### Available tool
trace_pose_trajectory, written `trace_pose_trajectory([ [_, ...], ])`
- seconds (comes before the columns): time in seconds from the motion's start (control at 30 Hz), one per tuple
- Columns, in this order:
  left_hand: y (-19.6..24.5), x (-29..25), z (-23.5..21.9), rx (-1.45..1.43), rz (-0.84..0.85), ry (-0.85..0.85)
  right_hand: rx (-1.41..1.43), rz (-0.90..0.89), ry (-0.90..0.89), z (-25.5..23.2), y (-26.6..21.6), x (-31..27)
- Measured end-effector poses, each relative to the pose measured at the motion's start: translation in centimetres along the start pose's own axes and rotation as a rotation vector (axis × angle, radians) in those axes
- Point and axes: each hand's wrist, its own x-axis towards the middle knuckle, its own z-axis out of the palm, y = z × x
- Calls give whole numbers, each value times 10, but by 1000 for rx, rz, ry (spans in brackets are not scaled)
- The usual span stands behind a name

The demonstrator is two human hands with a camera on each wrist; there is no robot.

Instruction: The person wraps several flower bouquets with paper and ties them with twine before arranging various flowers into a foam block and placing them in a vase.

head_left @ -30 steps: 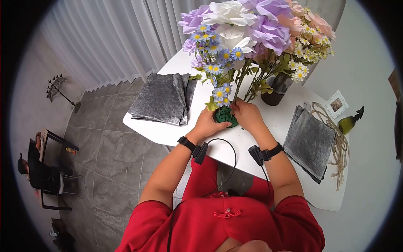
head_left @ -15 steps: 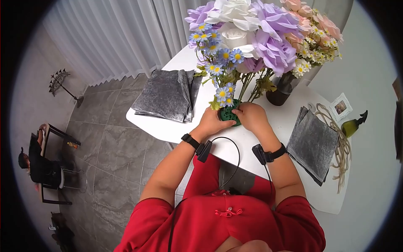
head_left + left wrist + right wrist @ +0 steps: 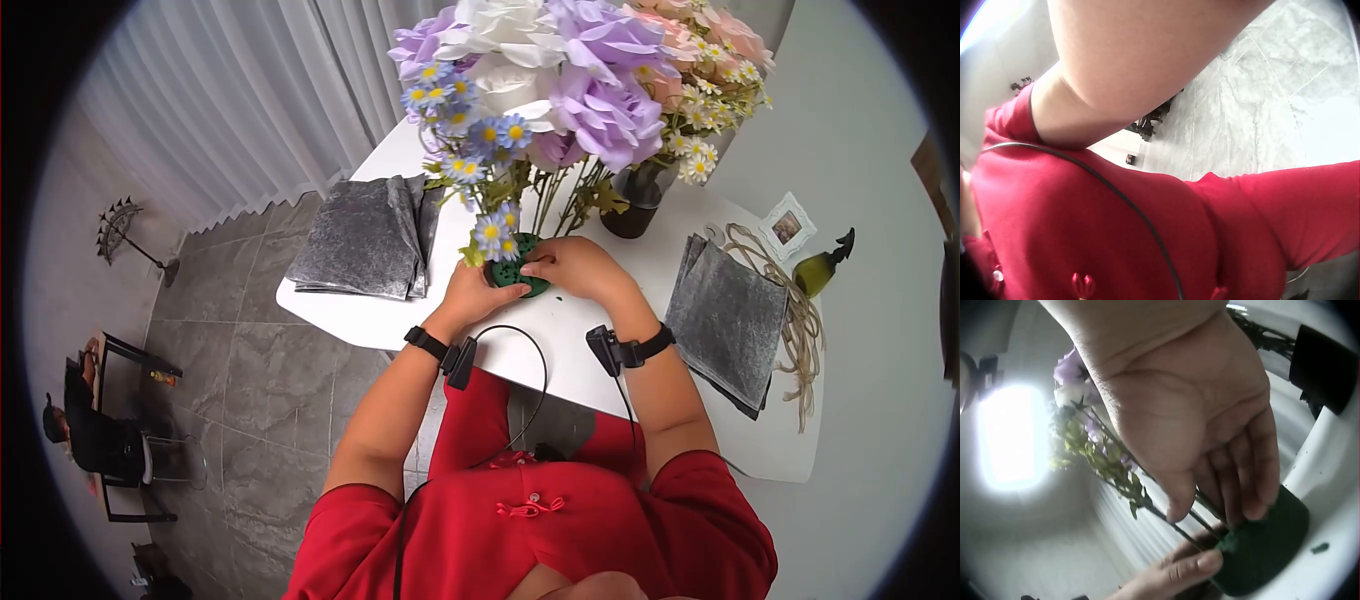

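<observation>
A dark green floral foam block stands on the table under a bunch of artificial flowers. My left hand grips its left side, thumb along the near edge. In the right wrist view, the left thumb lies against the foam beside the stems. My right hand reaches in from the right and pinches a flower stem low down, its fingertips right at the foam's top. White and purple roses and blue daisies rise above the hands. The left wrist view shows only arm and red clothing.
Grey wrapping sheets are stacked left and more sheets right on the white table. A dark vase of peach flowers stands behind. Raffia strands, a photo frame and a green spray bottle are at right.
The right hand's thumb and fingers have come down over the foam, nearer the left thumb. My left hand keeps its grip. The head view has shifted slightly.
</observation>
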Motion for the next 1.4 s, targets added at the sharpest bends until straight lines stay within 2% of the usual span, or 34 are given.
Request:
trace_pose_trajectory([
  [0.07,0,-2,2,7,-3,20,362,10,-217,-20,7,-4],
  [0.1,-1,-2,3,17,-9,45,360,18,-210,-33,12,-8],
  [0.17,-2,-2,5,7,-16,37,790,-27,-319,-62,23,-21],
  [0.23,-4,-1,4,22,-41,28,885,-61,-279,-82,39,-35],
  [0.3,-6,1,2,64,-65,6,1143,-179,-29,-96,57,-45],
  [0.33,-11,1,4,-20,-24,17,1141,-178,-21,-99,67,-45],
  [0.37,-13,1,6,-103,17,29,1318,-161,192,-98,80,-40],
  [0.4,-9,1,7,-29,99,94,1485,-148,410,-98,92,-35],
  [0.43,-9,2,8,-28,106,92,1482,-153,415,-98,104,-30],
  [0.5,-11,4,7,153,137,119,1525,116,812,-96,121,-22],
  [0.53,-12,4,8,148,124,129,1525,110,816,-93,125,-19],
  [0.57,-6,2,8,150,129,129,1422,189,917,-90,126,-17],
  [0.6,3,0,8,273,102,138,1315,268,1013,-88,127,-15],
  [0.63,8,0,8,396,78,151,1316,259,1016,-88,128,-9],
  [0.7,7,-1,10,370,85,167,1020,270,1085,-87,124,-2],
  [0.73,3,1,10,416,100,181,1023,266,1089,-89,124,0],
  [0.8,-1,1,10,438,146,209,787,437,905,-97,115,0],
  [0.93,-11,3,10,330,123,189,655,432,988,-89,134,8],
  [1.0,-14,4,9,348,168,184,595,182,1202,-85,134,10],
  [1.03,-16,3,9,348,172,181,594,183,1206,-86,136,10],
  [1.1,-14,4,8,316,193,158,535,32,1310,-99,123,11],
  [1.17,-15,4,7,313,206,157,562,22,1273,-121,108,10],
  [1.23,-16,5,7,305,221,159,584,7,1233,-138,112,19],
  [1.3,-16,5,7,294,174,145,20,105,986,-151,118,28],
  [1.33,-16,4,7,292,178,144,197,134,1013,-152,120,30],
  [1.37,-16,4,8,294,183,150,194,132,1016,-158,121,30],
  [1.4,-16,5,7,297,186,155,65,107,975,-166,122,31],
])
